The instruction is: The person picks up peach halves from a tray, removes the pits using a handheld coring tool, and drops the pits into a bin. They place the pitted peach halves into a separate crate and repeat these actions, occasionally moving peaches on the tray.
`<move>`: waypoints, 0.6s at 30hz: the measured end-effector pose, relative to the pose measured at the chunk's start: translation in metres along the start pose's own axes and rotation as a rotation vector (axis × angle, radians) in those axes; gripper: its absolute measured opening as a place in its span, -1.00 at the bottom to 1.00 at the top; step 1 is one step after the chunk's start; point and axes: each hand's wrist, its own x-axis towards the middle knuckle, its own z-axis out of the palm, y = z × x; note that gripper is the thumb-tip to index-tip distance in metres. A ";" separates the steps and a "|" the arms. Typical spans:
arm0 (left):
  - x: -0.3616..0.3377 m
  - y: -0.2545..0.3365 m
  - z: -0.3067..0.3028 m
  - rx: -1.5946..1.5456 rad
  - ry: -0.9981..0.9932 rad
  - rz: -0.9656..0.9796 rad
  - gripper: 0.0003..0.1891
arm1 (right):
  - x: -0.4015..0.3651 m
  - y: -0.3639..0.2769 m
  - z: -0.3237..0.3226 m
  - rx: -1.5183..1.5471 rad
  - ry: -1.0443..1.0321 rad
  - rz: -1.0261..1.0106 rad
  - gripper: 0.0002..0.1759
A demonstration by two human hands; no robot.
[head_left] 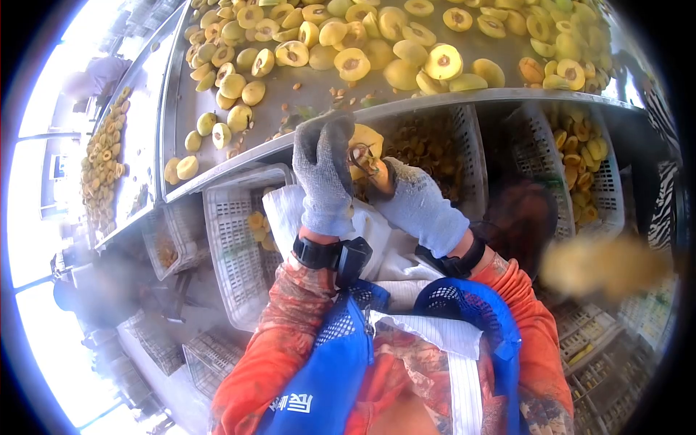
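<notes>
My left hand (323, 170), in a grey knit glove with dark fingertips, is closed on a yellow peach half (367, 138) at the table's near edge. My gloved right hand (420, 203) reaches in from the right, its fingers wrapped round a small tool with an orange handle (378, 174). A thin, dark curved metal piece at the tool's end lies against the cut side of the peach. Part of the handle is hidden by my fingers. Below both hands, white cloth (391, 246) covers my lap.
Many peach halves (353, 64) lie on the metal table (283, 98), with loose pits and scraps near its edge. Under it stand a white crate (235, 246), a bin of brown pits (424, 148) and a crate of peach halves (580, 159). Another person (105, 76) is at far left.
</notes>
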 end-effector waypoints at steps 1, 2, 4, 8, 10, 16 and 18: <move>0.000 0.002 0.003 -0.040 0.012 -0.036 -0.84 | -0.001 0.000 0.003 0.080 0.024 -0.037 -0.71; -0.002 0.003 0.004 -0.079 0.026 -0.075 -0.84 | -0.003 0.000 0.006 0.158 0.045 -0.074 -0.75; -0.005 -0.002 0.006 -0.017 0.008 0.008 -0.82 | -0.005 -0.001 0.004 0.192 0.029 -0.079 -0.75; 0.000 0.013 0.011 0.187 -0.112 0.155 -0.72 | -0.010 -0.008 -0.004 0.407 -0.063 -0.034 -0.76; 0.000 0.007 0.004 0.312 -0.178 0.296 -0.69 | -0.018 -0.008 -0.009 0.833 -0.255 0.147 -0.79; -0.005 0.018 0.004 0.207 -0.267 0.084 -0.70 | -0.026 -0.016 -0.029 1.010 -0.426 0.348 -0.82; -0.007 0.012 0.005 0.272 -0.253 0.068 -0.71 | -0.027 -0.014 -0.028 0.988 -0.429 0.337 -0.84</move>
